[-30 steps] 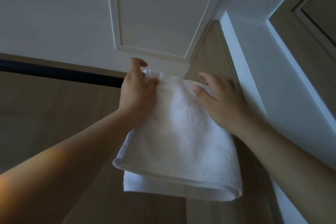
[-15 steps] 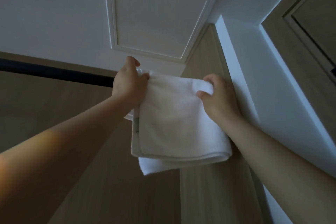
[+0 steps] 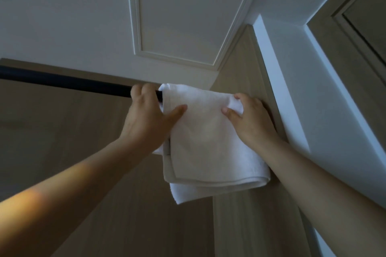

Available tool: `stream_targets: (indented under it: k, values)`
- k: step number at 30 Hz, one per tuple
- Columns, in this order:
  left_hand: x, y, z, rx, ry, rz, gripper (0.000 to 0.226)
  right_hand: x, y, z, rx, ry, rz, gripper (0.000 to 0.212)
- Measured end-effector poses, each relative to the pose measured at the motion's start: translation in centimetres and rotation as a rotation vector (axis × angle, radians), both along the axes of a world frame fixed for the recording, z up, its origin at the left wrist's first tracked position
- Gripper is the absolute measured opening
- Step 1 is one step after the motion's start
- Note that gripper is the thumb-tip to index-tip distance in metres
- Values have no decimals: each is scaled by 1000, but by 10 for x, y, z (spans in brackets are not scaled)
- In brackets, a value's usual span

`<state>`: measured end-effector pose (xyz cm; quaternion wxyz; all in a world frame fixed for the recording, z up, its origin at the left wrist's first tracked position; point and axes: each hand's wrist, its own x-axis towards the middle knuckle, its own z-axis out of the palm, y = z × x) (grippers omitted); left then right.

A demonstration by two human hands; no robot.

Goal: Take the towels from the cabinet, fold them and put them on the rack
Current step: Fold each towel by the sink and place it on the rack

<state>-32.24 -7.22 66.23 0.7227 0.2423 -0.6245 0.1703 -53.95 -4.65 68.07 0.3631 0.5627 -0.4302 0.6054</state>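
Observation:
A folded white towel [image 3: 208, 140] hangs over the right end of a black rack bar [image 3: 62, 83], close to the wooden side panel. My left hand [image 3: 148, 119] grips the towel's left edge, thumb on the front and fingers curled over the bar behind it. My right hand [image 3: 252, 119] pinches the towel's upper right corner, thumb in front. A back layer of the towel hangs lower than the front layer.
A white panelled ceiling [image 3: 188, 16] is above the bar. A wooden back wall [image 3: 62, 142] sits behind the rack, a wooden side panel [image 3: 246, 64] at its right end, then a white wall [image 3: 313, 89] and a wooden door frame [image 3: 355, 33].
Both hands lifted the towel up and over the bar. The right hand went from flat on the cloth to pinching its corner. The left hand now reaches over the bar.

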Motion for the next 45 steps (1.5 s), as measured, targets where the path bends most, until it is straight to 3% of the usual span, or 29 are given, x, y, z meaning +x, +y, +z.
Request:
stream_targets:
  k: [2, 6, 10, 13, 17, 22, 25, 29, 32, 35, 38, 41, 45]
  values:
    - [2, -2, -13, 111, -53, -67, 50, 0, -3, -3, -21, -11, 27, 53]
    - [-6, -9, -29, 335, -96, -276, 43, 4, -3, -7, -23, -32, 62, 54]
    - [-7, -12, -26, 283, -48, -97, 49, 8, 6, -18, 10, -83, 155, 60]
    - [-2, -11, -23, 284, -46, -77, 51, 10, 18, -44, 108, -182, 219, 69]
    - [6, -8, -25, 285, -56, -147, 46, 8, 26, -83, 292, -176, 316, 48]
    - [18, -3, -55, 241, 13, -318, 39, 10, 28, -93, 245, -188, 418, 41]
    - [25, 2, -71, 129, -17, -175, 31, 13, 26, -96, 224, -205, 478, 44]
    - [26, 15, -73, 83, -125, -57, 57, 18, 25, -98, 195, -222, 511, 46]
    - [20, 20, -72, 213, -220, -177, 61, 21, 26, -100, 196, -206, 534, 46]
    - [12, 19, -76, 296, -225, -210, 47, 21, 30, -102, 175, -185, 542, 58]
    - [10, 13, -82, 299, -198, -202, 38, 17, 34, -108, 133, -106, 399, 76]
    - [13, 9, -84, 248, -210, -159, 41, 12, 34, -115, 164, -72, 349, 73]
    - [17, 3, -87, 190, -161, -107, 27, 8, 32, -124, 208, -70, 406, 65]
